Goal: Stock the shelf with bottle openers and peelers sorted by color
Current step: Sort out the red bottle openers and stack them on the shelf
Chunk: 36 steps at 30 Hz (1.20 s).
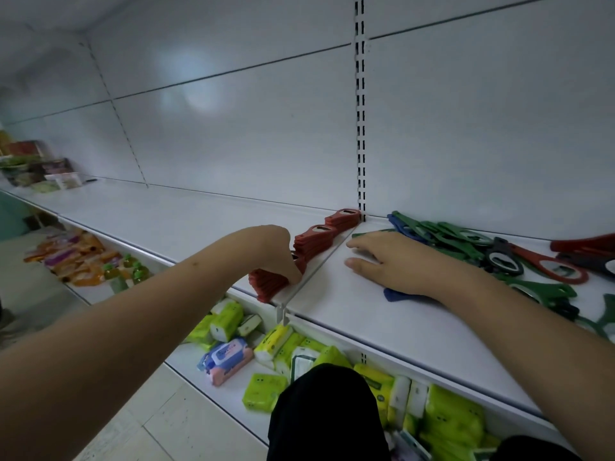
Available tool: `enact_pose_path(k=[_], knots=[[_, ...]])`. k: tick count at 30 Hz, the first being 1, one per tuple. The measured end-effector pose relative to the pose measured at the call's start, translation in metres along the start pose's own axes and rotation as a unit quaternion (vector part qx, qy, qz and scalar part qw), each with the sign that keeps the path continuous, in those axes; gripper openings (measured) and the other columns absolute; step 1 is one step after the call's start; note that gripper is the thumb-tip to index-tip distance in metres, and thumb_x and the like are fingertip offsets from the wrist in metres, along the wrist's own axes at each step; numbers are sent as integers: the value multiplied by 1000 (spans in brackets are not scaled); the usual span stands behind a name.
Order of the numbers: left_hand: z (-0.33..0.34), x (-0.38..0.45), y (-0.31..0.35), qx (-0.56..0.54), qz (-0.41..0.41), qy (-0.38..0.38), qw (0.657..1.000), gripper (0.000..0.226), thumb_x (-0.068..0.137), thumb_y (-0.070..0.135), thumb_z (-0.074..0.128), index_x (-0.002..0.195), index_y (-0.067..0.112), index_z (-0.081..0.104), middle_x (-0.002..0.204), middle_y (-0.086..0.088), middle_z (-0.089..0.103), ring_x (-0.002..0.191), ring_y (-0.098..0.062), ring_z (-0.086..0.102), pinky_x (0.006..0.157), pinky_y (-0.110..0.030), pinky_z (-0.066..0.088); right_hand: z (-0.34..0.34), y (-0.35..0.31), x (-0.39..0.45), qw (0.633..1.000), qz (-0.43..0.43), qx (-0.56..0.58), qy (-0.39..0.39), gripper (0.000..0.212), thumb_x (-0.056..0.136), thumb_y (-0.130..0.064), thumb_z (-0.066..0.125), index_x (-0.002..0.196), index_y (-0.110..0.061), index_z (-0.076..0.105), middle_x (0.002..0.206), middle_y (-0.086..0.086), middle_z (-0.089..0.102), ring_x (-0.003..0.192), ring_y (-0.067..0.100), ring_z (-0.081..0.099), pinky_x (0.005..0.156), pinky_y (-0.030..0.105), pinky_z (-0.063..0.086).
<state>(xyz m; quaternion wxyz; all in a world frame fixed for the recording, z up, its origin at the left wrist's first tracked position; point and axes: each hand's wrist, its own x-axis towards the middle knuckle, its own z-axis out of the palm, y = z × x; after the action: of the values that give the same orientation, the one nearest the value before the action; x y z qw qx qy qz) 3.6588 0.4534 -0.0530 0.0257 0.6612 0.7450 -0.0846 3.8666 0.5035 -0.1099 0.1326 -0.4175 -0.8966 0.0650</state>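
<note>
In the middle of the frame, a row of red bottle openers [311, 246] lies on the white shelf [166, 214], running from the front edge back to the wall. They sit just left of the thin divider [319, 264], which seems to keep one color apart from the next. The left hand [278, 257] is bent down over the front stack, its fingers curled around the red ones, most likely to push them into a neat line. The right hand [389, 261] lies on the shelf to the right of the divider, fingers spread and relaxed. It rests on top of a blue opener [396, 296], and its fingertips reach near a green one. It may be about to slide one over. At the right of the frame is a messy pile [482, 251] of green, blue, black and red openers, all mixed up. They have not been sorted yet, so much of the job is left. Lower down, another shelf holds green tissue packs [449, 417].
</note>
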Motion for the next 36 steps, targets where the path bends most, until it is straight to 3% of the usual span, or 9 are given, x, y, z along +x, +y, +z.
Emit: enact_pose_path(k=[5, 14, 16, 18, 20, 23, 26, 33, 36], knots=[[7, -3, 5, -6, -2, 20, 1000, 41, 83, 43, 71, 79, 13, 43, 74, 2, 43, 82, -23, 49, 68, -27, 38, -2, -5, -1, 1000, -12, 8, 11, 42, 100, -48, 46, 134, -25, 55, 135, -3, 58, 123, 15, 52, 102, 33, 42], [8, -7, 5, -47, -25, 18, 998, 44, 83, 42, 71, 103, 9, 49, 77, 1, 43, 83, -23, 48, 66, -27, 38, -8, -4, -3, 996, -10, 34, 80, 30, 100, -39, 51, 123, -25, 64, 123, -5, 65, 92, 8, 55, 87, 27, 44], [1, -14, 5, -34, -35, 18, 999, 54, 83, 45, 71, 116, 7, 51, 93, -4, 52, 89, -25, 50, 65, -28, 40, -19, -6, -6, 990, -5, 51, 129, 29, 100, -34, 52, 120, -20, 68, 119, -1, 68, 98, 13, 60, 91, 31, 47], [-6, -18, 9, -49, -33, 99, 993, 68, 81, 48, 72, 129, 7, 46, 123, -15, 50, 109, -33, 50, 83, -34, 46, -38, -3, -10, 982, 9, 61, 181, 29, 100, -32, 52, 119, -16, 69, 117, 1, 68, 106, 16, 60, 96, 34, 47], [-11, -24, 26, -152, 19, 207, 966, 71, 81, 47, 70, 139, 13, 45, 131, -14, 49, 116, -33, 52, 98, -40, 45, -63, 3, -13, 965, 27, 68, 251, 26, 100, -28, 52, 109, -14, 71, 107, -3, 69, 100, 12, 61, 93, 31, 48], [-4, -35, 78, -249, 186, 253, 916, 43, 84, 37, 64, 124, 22, 61, 110, -1, 61, 95, -16, 60, 86, -27, 45, -104, 21, -24, 936, 87, 85, 332, 24, 97, -26, 55, 94, -10, 73, 92, -2, 71, 88, 14, 64, 83, 28, 49], [10, -29, 130, -229, 297, 219, 901, 32, 88, 32, 62, 119, 26, 65, 107, 3, 59, 94, -12, 59, 85, -27, 46, -135, 46, -54, 942, 155, 59, 290, 22, 97, -26, 57, 100, -11, 73, 96, -3, 71, 92, 13, 64, 71, 15, 45], [-8, 38, 226, -184, 418, 176, 872, 36, 92, 35, 63, 126, 24, 61, 119, 2, 60, 109, -14, 58, 93, -25, 45, -139, 134, -134, 946, 307, -80, 63, 12, 89, -22, 71, 100, -22, 74, 103, -4, 71, 91, 12, 63, 83, 25, 48], [-12, 59, 263, -125, 447, 50, 885, 52, 87, 41, 69, 135, 25, 52, 127, 3, 57, 112, -16, 57, 99, -33, 46, -143, 160, -152, 936, 330, -109, 56, 15, 87, -18, 71, 101, -24, 75, 104, -4, 73, 92, 13, 66, 90, 29, 52]])
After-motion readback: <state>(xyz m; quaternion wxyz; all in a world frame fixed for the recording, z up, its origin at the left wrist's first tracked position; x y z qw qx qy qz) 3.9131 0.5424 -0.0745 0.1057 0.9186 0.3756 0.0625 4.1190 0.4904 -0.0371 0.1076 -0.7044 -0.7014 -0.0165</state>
